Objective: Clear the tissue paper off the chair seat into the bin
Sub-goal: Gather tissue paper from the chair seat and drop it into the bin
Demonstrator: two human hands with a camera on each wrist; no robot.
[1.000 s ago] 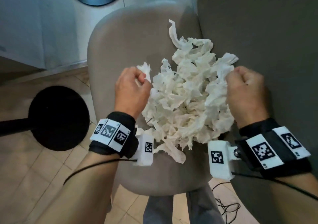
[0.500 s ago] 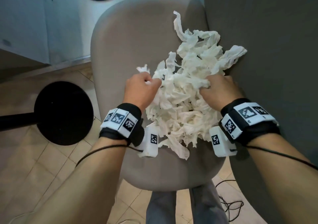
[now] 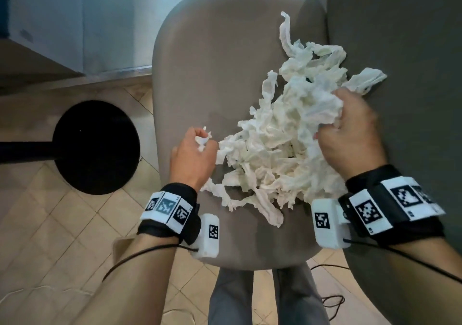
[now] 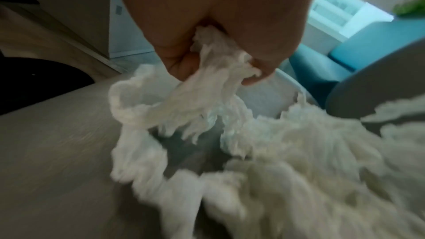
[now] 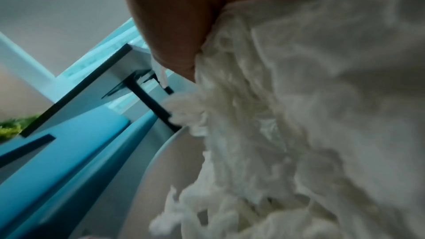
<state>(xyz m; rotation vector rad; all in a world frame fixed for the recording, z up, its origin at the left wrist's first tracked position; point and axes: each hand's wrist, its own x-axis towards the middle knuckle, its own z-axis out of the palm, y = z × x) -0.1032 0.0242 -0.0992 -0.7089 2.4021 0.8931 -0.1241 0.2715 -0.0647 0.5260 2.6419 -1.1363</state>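
Gathering step, mid-bundle. Tissue paper in one loose tangled heap on the chair seat, between the two hands and spilling ahead of the right one toward the chair back.

Left hand: fist curled on a small tuft at the heap's near-left edge; wrist view shows one strand pinched between thumb and fingers, trailing down into the pile.

Right hand: fingers buried in a large wad on the heap's right side, clamped around it; blurred, likely in motion.

Bin: not identifiable for certain in any view. Dark round shape on the floor, left of the left hand, possibly a stand base.

To do well, as a judgement:
- Scoop from underneath, not pinch strands; strips tear and shed.
- Bring both hands together, compress into one ball before lifting.
- Sweep in the tails nearest the wrists and the long strip beyond the right hand.
- Lift slowly; check the seat for stragglers.
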